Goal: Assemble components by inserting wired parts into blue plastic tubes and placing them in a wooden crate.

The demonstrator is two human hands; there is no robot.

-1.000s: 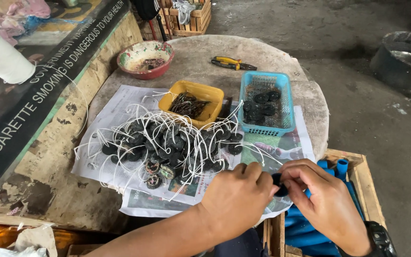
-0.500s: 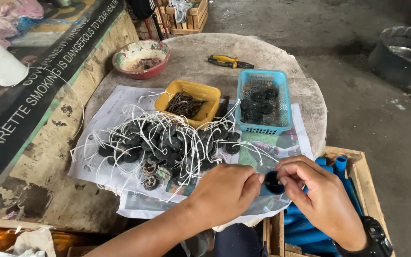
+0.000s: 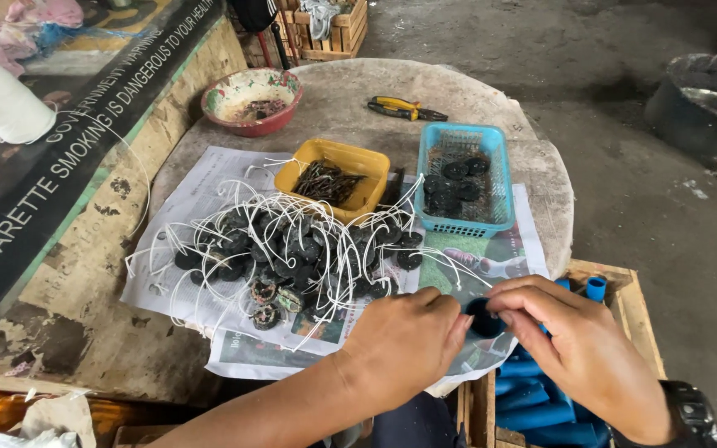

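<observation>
Disc [image 3: 485, 318] pinched between left hand [image 3: 404, 344] and right hand [image 3: 578, 348]. Pile of wired discs [image 3: 292, 253] on newspaper [image 3: 201, 195] just ahead-left of left hand. Tray [image 3: 334, 176] and basket [image 3: 462, 178] beyond pile, pliers [image 3: 406, 109] and bowl [image 3: 251, 99] farther back. Crate of tubes [image 3: 558, 390] under right hand.

Black disc [image 3: 485, 318] (mostly finger-hidden)

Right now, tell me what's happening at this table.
A person holds a small black disc between the fingertips of both hands, left hand and right hand, at the near edge of a round table. On the newspaper lies a pile of black discs with white strings. Behind it sit a yellow tray of dark bits and a blue basket with more discs.
</observation>
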